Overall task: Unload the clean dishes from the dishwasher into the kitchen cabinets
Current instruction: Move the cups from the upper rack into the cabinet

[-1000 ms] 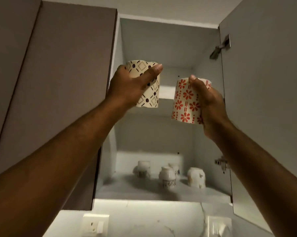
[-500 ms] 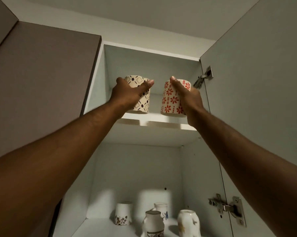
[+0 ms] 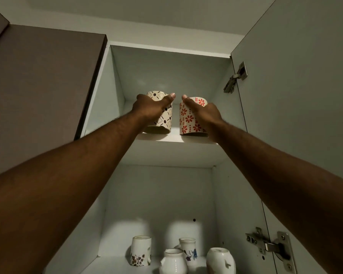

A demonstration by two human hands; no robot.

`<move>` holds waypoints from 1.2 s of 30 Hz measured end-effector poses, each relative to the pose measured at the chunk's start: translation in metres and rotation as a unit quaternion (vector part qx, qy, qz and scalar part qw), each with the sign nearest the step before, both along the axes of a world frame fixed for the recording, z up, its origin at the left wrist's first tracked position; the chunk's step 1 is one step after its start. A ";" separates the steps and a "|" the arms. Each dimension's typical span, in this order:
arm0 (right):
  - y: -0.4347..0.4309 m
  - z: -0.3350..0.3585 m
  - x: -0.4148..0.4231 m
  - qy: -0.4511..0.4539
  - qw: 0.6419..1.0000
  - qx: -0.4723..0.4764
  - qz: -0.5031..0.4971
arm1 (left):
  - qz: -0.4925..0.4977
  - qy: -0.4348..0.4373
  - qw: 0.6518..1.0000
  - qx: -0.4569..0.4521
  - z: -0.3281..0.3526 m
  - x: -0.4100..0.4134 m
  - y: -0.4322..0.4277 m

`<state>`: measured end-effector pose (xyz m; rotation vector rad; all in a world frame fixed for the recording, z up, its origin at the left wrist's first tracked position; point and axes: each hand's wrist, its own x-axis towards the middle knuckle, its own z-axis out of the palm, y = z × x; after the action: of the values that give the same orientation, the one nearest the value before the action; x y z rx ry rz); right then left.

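The left hand [image 3: 151, 109] and the right hand [image 3: 204, 113], fingers curled round a black-patterned cup [image 3: 165, 119] and a red-flowered cup [image 3: 188, 121], are holding them side by side at the front edge of the upper shelf [image 3: 174, 138], probably for releasing both together.

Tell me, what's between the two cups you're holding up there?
Nothing: in the head view, only a narrow strip of bare shelf shows between the black-patterned cup and the red-flowered cup.
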<state>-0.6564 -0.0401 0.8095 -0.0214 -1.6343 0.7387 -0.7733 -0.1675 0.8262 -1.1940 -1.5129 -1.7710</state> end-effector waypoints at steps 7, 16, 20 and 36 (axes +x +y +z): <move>0.007 0.005 -0.009 -0.078 0.996 -0.030 0.018 | 0.112 0.011 0.993 -0.047 -0.005 -0.017 0.012; 0.009 0.010 -0.004 -0.198 0.979 -0.005 -0.044 | 0.174 0.046 0.968 -0.176 0.000 -0.014 0.009; 0.008 0.012 -0.008 -0.234 0.968 0.004 -0.088 | 0.210 0.083 0.949 -0.221 -0.002 -0.013 0.007; 0.008 0.013 -0.014 -0.265 0.953 0.000 -0.146 | 0.316 0.162 0.871 -0.339 -0.006 -0.017 0.001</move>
<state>-0.6703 -0.0320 0.8226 -0.4895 -2.0798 0.5272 -0.7903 -0.1669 0.8198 -1.0261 -2.0629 -0.5817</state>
